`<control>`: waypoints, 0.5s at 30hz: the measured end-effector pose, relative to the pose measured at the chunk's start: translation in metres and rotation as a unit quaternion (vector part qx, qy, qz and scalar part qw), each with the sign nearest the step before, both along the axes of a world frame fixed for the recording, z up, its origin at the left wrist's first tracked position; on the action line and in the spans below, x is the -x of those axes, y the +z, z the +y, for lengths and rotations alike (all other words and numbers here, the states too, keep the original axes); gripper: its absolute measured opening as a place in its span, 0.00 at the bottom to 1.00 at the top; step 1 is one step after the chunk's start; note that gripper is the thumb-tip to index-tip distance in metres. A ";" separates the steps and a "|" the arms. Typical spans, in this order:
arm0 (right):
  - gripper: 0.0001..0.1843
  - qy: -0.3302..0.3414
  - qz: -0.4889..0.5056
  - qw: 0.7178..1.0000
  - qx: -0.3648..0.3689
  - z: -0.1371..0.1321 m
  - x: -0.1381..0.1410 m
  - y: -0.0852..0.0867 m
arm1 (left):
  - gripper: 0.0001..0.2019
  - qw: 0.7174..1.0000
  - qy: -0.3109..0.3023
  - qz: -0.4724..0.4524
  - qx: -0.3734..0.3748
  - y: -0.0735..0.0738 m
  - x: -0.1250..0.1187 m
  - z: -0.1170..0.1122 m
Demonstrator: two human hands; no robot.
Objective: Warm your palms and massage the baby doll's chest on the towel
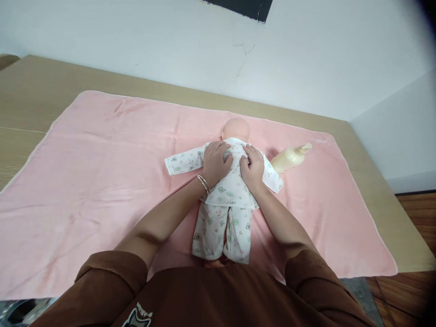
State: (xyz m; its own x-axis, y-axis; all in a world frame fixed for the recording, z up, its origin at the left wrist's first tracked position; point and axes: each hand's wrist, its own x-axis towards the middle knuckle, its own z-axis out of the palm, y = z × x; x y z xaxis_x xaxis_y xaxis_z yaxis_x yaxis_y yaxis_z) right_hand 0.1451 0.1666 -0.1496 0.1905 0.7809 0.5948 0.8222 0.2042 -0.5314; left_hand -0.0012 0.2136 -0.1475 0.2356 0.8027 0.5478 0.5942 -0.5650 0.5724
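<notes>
A baby doll (235, 129) in a white printed shirt (228, 188) and matching trousers (221, 231) lies on a pink blanket (102, 172), head pointing away from me. My left hand (216, 161) rests on the doll's chest at its left shoulder, fingers curled onto the shirt near the collar. My right hand (252, 167) lies beside it on the other side of the chest, fingers pinching the shirt fabric at the middle. Thin bangles circle my left wrist.
A cream baby bottle (289, 156) lies on its side on the blanket just right of the doll. The blanket covers a light wooden table (30, 95) set against a white wall. Wooden floor shows at the right.
</notes>
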 end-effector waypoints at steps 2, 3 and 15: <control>0.18 -0.003 -0.006 1.000 0.005 0.000 0.000 0.000 | 0.12 1.000 0.000 0.001 -0.001 0.000 0.000 0.000; 0.19 -0.005 -0.011 1.000 0.009 0.001 -0.001 0.000 | 0.13 1.000 -0.001 0.004 0.001 0.000 0.000 0.000; 0.28 0.014 -0.117 0.986 0.120 0.011 -0.008 -0.001 | 0.20 0.998 -0.028 0.055 0.008 0.000 0.000 0.005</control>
